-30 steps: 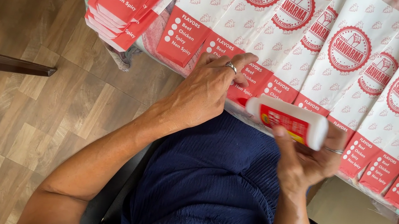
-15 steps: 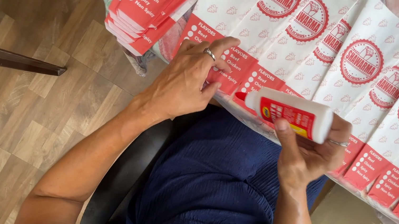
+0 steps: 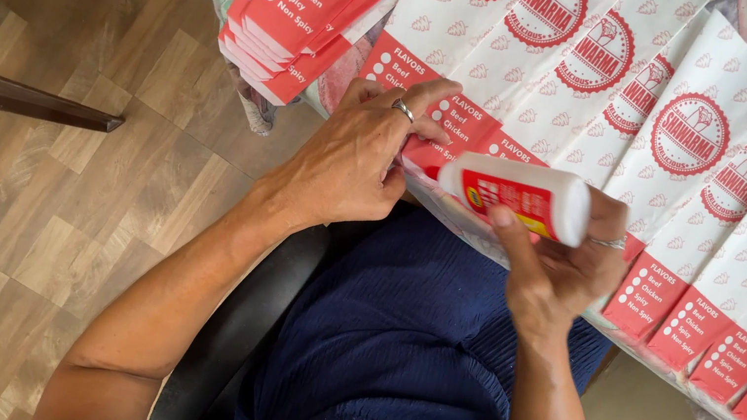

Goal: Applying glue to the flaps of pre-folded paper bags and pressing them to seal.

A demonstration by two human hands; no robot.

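Her right hand (image 3: 573, 272) wraps its fingers round a glue bottle (image 3: 516, 196), nozzle aimed at the bag (image 3: 451, 127) edge. Her left hand (image 3: 358, 153) pins that bag flat, fingers probably pinching its flap steady.

Left of the stacked red-and-white paper bags (image 3: 291, 7), bare wooden floor (image 3: 23, 215) lies open; a dark chair leg (image 3: 12, 95) crosses it.
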